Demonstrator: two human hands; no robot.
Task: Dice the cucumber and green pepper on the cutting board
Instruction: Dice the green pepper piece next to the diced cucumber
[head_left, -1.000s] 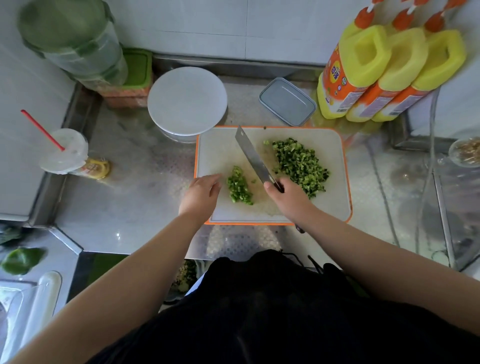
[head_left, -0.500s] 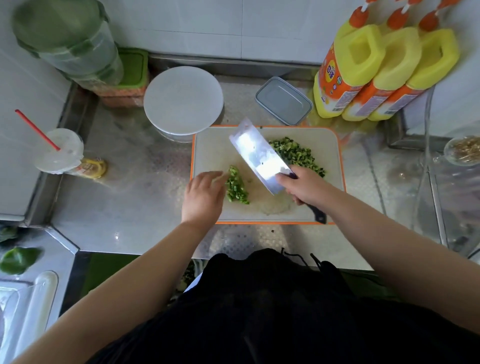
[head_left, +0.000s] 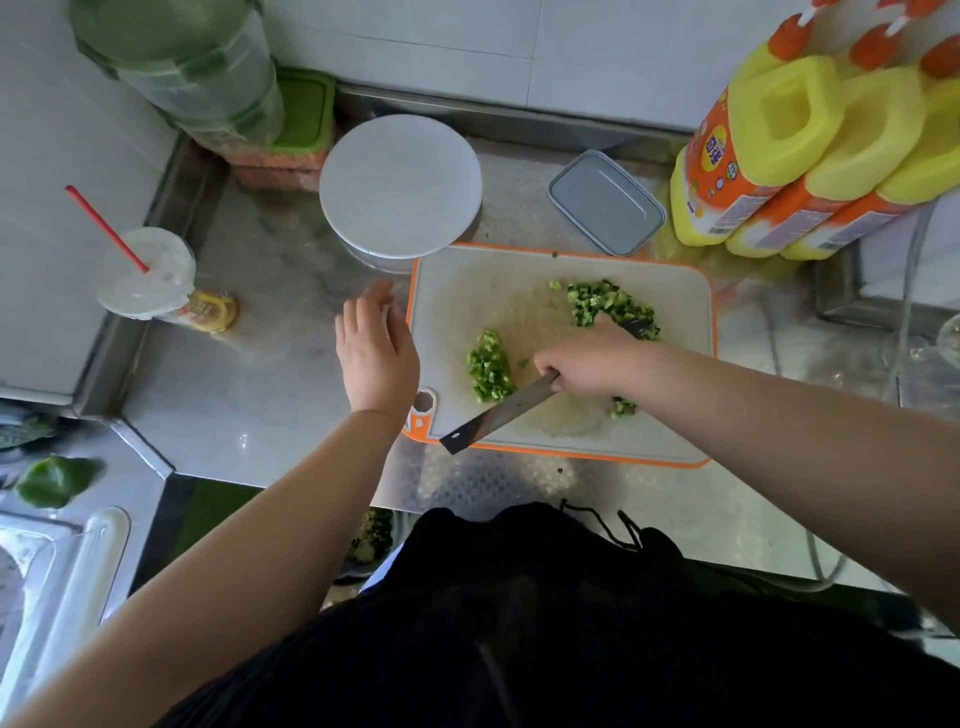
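On the cutting board (head_left: 675, 415), we grip the knife (head_left: 498, 415) in our right hand (head_left: 587, 364), blade angled toward the board's near-left corner. Bright diced pepper (head_left: 488, 366) lies mid-board, darker diced cucumber (head_left: 608, 306) farther back. Our left hand (head_left: 376, 353) hovers off its left edge, fingers relaxed, empty.

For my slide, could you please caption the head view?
Right hand holds the knife over a cutting board of diced greens; left hand hovers open.

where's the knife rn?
Head view: knife gripped in right hand, over the cutting board's near-left corner, blade pointing toward the person, just right of the small diced pile.
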